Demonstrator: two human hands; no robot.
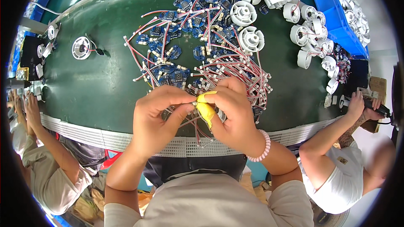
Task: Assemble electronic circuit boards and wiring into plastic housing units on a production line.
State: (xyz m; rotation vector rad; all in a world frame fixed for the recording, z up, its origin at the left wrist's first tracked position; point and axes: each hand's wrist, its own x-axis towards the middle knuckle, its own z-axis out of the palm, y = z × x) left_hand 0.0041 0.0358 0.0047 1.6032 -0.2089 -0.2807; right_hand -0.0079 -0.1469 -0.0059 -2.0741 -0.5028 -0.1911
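My left hand and my right hand meet at the near side of the green table, thumbs and forefingers pinched together. Between the fingertips shows a small pale piece, too small to name. Yellow wrapping covers the thumb and forefinger tips of my right hand, and a pink coil band circles that wrist. Right beyond my hands lies a tangle of red, white and black cables with white plugs. Blue circuit boards are heaped beside it. Some cables hang down below my fingers.
White round fan-like housings stand at the back and right of the green table. One housing lies alone at left. A blue bin of white parts stands at right. Co-workers' hands are at both sides. White mesh edges the table.
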